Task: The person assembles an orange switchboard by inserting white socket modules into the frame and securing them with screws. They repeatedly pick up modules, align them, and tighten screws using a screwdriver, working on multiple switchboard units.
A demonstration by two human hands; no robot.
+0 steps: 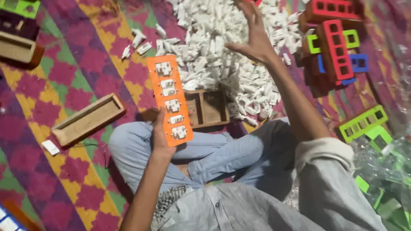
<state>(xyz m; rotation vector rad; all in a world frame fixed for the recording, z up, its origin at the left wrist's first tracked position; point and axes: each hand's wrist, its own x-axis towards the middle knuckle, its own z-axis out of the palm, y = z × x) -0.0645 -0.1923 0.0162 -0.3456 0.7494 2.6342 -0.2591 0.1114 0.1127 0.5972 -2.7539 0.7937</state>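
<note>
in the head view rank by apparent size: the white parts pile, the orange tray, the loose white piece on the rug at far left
1. white parts pile
2. orange tray, held in the left hand
3. loose white piece

A patterned rug [64, 72] in purple, yellow, green and pink covers the floor. On it, to the left, lies a long wooden tray [87, 119], tilted, with a small white piece [50, 147] just beside its lower end. Another wooden block [19, 49] sits at the far left edge, under a green frame [21, 6]. Over on the right stands a stack of red, green and blue plastic frames [336, 47]. Lower right, more green frames [364, 124] lie next to crumpled clear plastic wrap [385, 167].
</note>
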